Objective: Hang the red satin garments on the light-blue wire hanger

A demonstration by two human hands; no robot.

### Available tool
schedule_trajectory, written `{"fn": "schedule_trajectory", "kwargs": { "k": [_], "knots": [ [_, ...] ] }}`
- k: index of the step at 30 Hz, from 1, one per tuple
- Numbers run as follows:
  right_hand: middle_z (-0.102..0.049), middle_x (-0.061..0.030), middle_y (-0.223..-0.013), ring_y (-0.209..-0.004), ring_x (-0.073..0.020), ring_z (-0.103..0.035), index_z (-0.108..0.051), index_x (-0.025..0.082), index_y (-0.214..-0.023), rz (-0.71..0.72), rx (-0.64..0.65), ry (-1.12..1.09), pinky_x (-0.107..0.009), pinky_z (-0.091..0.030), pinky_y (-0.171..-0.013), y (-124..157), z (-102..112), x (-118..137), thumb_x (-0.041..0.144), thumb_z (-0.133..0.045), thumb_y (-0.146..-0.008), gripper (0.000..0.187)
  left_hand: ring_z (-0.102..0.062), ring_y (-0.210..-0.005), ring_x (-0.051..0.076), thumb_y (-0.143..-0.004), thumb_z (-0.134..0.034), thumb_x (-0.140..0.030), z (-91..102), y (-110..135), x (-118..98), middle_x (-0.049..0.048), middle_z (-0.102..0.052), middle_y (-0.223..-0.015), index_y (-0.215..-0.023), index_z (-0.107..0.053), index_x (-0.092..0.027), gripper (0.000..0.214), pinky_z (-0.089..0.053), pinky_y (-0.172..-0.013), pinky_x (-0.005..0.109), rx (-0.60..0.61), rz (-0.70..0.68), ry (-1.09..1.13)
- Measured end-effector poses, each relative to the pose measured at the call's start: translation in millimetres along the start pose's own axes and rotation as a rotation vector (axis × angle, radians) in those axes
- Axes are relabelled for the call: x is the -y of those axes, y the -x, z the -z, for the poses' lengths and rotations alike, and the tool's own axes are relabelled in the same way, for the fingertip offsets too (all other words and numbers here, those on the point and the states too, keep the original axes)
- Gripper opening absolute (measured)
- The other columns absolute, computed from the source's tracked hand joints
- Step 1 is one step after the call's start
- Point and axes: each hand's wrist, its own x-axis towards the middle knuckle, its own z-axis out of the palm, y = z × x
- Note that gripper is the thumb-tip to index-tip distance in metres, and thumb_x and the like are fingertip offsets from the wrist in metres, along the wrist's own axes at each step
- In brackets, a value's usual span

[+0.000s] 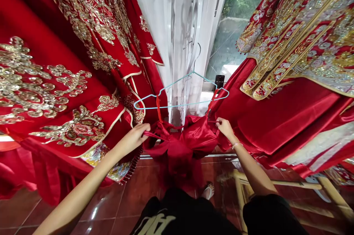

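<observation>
The left hand (132,139) is closed and pinches a thin red loop (151,135), which runs toward 3 o'clock into the cloth. The right hand (225,128) also pinches, with thumb and finger together, on a second thin red loop (212,121) at its 9 o'clock. Between the two hands hangs a bunched red satin garment (179,146), so it lies at 3 o'clock from the left hand and at 9 o'clock from the right hand, touching both loops. Above it, at 12 o'clock, is a pale blue wire hanger (179,96). Two red straps (158,107) go up from the garment to the hanger's bar. On the right wrist is a thin bracelet (236,145).

Further out, a red robe with gold embroidery (55,80) hangs at 9 o'clock, and another embroidered robe (304,43) hangs at 3 o'clock. A white curtain (149,2) and a window (229,32) are at 12 o'clock, with a small black device (219,81) near the hanger. At 4 o'clock stands a wooden stool (249,187), and the red tile floor (105,205) is at 6 o'clock.
</observation>
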Motion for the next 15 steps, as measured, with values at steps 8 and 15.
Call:
{"fn": "schedule_trajectory", "kwargs": {
  "k": [8, 15],
  "knots": [
    [-0.072, -0.0078, -0.071, -0.067, -0.0229, -0.069, -0.065, 0.025, -0.076, -0.143, -0.001, -0.635, -0.044, -0.063, -0.078, 36.8, 36.3, 28.5, 0.037, -0.056, -0.07, 0.016, -0.062, -0.104, 0.025, -0.079, -0.065, -0.024, 1.8, -8.4, 18.2, 0.0055, -0.061, -0.1, -0.079, -0.058, -0.022, 0.007, -0.056, -0.091, 0.044, -0.79, 0.151, 0.186],
    [-0.064, -0.0049, -0.142, -0.132, -0.0237, -0.06, -0.069, 0.028, -0.12, 0.086, -0.364, -0.897, -0.047, -0.04, -0.121, 66.3, 20.6, 57.4, 0.027, -0.06, -0.076, 0.045, -0.068, -0.081, 0.014, -0.066, -0.086, -0.031, 4.7, -28.1, 16.1, 0.0014, -0.069, -0.1, -0.101, -0.064, -0.021, 0.042, -0.064, -0.061, 0.025, -0.817, 0.291, 0.852]
  ]
}}
